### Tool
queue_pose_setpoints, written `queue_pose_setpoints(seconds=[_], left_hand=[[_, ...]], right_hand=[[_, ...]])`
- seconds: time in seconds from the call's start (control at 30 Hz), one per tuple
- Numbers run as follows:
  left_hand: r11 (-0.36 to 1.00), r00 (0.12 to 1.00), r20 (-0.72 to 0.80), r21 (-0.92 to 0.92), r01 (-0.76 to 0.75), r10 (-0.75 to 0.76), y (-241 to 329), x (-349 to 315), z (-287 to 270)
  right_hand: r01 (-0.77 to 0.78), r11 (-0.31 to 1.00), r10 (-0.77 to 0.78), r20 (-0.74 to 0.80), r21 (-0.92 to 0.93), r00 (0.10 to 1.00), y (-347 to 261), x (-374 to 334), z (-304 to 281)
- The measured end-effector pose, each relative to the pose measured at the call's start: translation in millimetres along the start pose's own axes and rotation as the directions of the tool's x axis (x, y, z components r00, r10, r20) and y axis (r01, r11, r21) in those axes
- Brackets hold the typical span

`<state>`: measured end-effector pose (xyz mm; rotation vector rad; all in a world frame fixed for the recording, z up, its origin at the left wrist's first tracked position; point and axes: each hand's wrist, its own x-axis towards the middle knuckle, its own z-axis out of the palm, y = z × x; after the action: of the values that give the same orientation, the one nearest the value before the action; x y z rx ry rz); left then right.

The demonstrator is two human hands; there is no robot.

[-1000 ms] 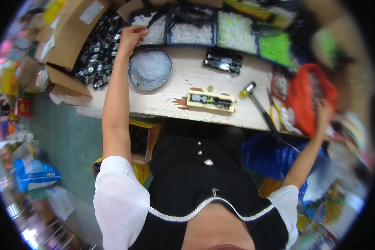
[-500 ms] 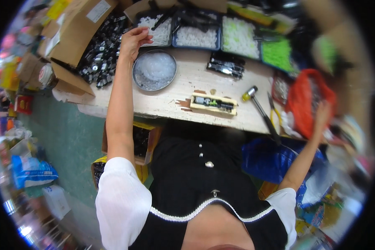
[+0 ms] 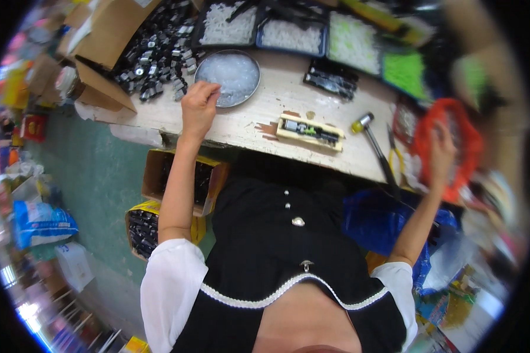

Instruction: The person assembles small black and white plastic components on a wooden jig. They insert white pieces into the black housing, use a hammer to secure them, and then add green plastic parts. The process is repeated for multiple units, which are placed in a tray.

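Observation:
My left hand (image 3: 200, 113) is closed in a pinch at the near left rim of a round metal dish (image 3: 257, 88) of cloudy, translucent gel. Whatever is between its fingertips is too small to make out. My right hand (image 3: 443, 150) reaches into the mouth of a red bag (image 3: 474, 141); its fingertips are blurred against the contents. Between the hands, a cream holder (image 3: 285, 134) lies on the bench with a small black-and-silver assembly (image 3: 312, 130) in it, showing a bit of green.
Trays of white pieces (image 3: 227, 25) and green pieces (image 3: 404, 75) line the back. Black-and-silver parts (image 3: 153, 59) are heaped at left; similar black parts (image 3: 330, 81) lie mid-bench. A hammer (image 3: 376, 147) and yellow-handled pliers (image 3: 396, 156) rest at right. Boxes (image 3: 209, 206) stand below the bench.
My left hand has come back from the white-piece tray to the near side of the dish. My right hand has moved further into the red bag. The view has shifted slightly.

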<state>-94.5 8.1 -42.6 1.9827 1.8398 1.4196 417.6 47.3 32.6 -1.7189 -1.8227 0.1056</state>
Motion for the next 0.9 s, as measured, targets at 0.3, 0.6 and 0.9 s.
queue_pose_setpoints(seconds=[0.3,0.6,0.9], left_hand=[[0.963,0.986,0.072,0.216,-0.161,0.149,-4.9,-0.6,15.7],[0.924,0.975,0.068,-0.311,0.223,-0.212,15.7,-1.7,1.8],[0.541,0.914,0.339,-0.737,0.405,-0.224,72.0,-2.6,18.2]], right_hand=[[0.191,0.982,-0.190,0.030,-0.007,0.981,-40.7,-3.4,30.3],[0.296,0.937,-0.324,0.146,0.187,0.935,-101.9,-24.5,66.0],[0.462,0.780,-0.554,0.122,0.422,0.824,-178.6,-31.7,108.7]])
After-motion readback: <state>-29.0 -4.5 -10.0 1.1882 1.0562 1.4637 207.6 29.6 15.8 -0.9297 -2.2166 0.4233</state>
